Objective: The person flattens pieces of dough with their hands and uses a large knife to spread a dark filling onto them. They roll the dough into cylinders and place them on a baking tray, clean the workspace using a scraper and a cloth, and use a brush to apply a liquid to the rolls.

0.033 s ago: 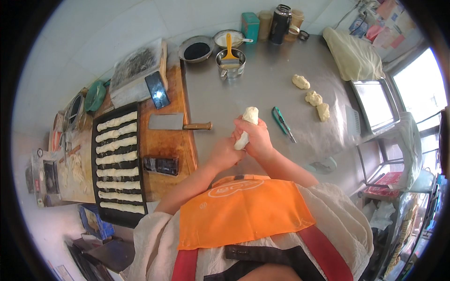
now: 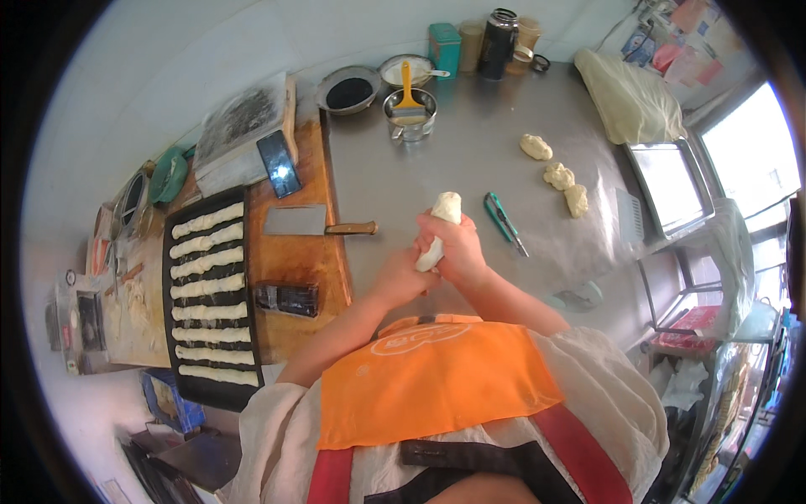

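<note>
At the centre of the frame, just beyond an orange apron (image 2: 437, 382), the left hand (image 2: 407, 275) and right hand (image 2: 461, 248) are pressed together around a piece of dough (image 2: 447, 207), its pale ends showing past the fingers. Left of centre lies a cleaver (image 2: 295, 220), right of centre a green-handled cutter (image 2: 499, 212); farther off, three dough lumps (image 2: 558, 176) sit at upper right and a metal pot (image 2: 418, 131) with a yellow brush (image 2: 406, 80) stands at upper centre.

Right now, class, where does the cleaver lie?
In the head view, the cleaver lies left of the held dough, on the wooden board beside the black tray, its handle overhanging the board's edge.
</note>
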A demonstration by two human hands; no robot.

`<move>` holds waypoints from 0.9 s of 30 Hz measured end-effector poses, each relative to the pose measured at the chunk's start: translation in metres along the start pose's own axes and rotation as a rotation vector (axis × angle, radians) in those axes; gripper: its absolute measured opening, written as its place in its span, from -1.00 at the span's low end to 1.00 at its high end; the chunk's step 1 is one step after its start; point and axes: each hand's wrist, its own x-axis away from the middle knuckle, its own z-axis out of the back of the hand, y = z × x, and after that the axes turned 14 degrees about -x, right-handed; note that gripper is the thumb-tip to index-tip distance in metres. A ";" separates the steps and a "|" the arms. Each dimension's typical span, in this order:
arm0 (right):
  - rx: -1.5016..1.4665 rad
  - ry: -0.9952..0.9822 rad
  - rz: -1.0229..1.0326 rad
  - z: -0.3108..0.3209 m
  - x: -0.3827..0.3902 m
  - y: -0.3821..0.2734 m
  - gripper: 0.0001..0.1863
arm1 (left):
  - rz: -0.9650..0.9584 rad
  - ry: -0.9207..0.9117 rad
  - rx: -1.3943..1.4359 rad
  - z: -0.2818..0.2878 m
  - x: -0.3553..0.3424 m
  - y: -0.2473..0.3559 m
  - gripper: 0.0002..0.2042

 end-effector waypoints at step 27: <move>1.528 0.076 0.602 0.121 -0.029 0.003 -0.42 | -0.138 0.558 -0.372 -0.036 -0.077 -0.069 -0.37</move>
